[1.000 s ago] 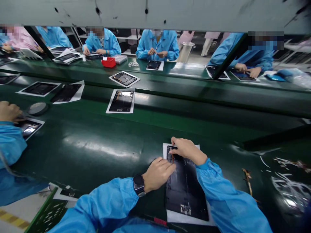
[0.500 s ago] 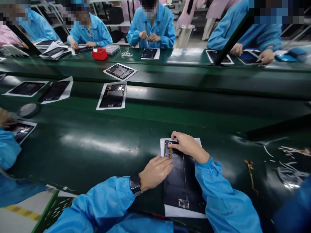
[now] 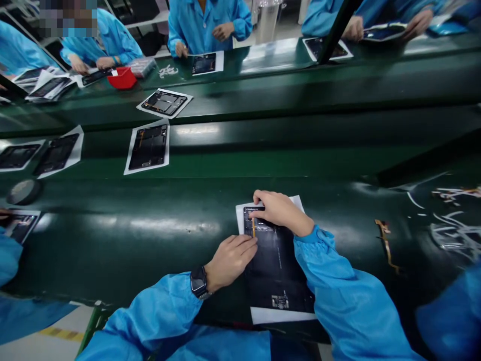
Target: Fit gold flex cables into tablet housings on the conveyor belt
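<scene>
A black tablet back panel lies on a white sheet on the green belt in front of me. My left hand, with a black watch on its wrist, rests flat on the panel's left edge with the fingers stretched out. My right hand sits at the panel's top left corner, its fingers curled and pressing down beside a thin orange flex strip. Whether the fingertips pinch anything is hidden.
More opened tablets on white sheets lie further up the green conveyor. A red tray stands at the far side, where several people in blue coats work. Loose strips lie to my right. A co-worker's sleeve is at left.
The camera has tilted down and the view has shifted, so the panel sits higher and further left in the frame. Both hands keep their places on the panel.
</scene>
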`<state>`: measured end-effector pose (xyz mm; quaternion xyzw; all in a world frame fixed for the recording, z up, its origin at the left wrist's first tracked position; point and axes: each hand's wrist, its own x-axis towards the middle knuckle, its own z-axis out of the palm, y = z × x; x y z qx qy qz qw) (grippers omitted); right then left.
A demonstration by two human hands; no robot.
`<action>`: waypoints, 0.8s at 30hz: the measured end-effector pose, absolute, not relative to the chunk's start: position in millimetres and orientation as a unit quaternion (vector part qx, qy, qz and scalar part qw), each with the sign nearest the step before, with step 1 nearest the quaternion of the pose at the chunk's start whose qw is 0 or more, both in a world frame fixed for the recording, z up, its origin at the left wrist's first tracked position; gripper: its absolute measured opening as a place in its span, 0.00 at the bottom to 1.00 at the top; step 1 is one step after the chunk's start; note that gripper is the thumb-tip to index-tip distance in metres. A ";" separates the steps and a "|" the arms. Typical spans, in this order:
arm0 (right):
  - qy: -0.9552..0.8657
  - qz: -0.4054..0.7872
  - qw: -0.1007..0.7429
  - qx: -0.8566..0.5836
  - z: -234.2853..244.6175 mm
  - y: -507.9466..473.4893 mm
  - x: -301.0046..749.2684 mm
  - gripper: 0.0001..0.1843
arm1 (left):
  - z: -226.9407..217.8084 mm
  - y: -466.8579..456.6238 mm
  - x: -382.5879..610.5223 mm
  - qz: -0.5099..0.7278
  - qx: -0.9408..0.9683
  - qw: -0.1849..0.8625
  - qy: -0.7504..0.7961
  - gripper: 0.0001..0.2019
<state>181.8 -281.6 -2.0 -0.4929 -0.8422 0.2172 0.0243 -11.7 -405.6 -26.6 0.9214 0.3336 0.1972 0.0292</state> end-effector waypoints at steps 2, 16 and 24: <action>-0.844 0.216 0.031 -0.490 -2.0 -281.6 181.9 0.16 | -25.6 -405.0 -11.5 0.198 0.922 0.027 0.330 0.11; -0.845 0.209 0.031 -0.491 -4.9 -281.1 181.8 0.16 | -22.8 -405.0 -10.2 0.152 0.937 0.031 0.312 0.09; -0.841 0.216 0.039 -0.495 16.2 -285.6 185.7 0.07 | -12.9 -385.0 -17.6 0.207 0.918 0.096 0.325 0.13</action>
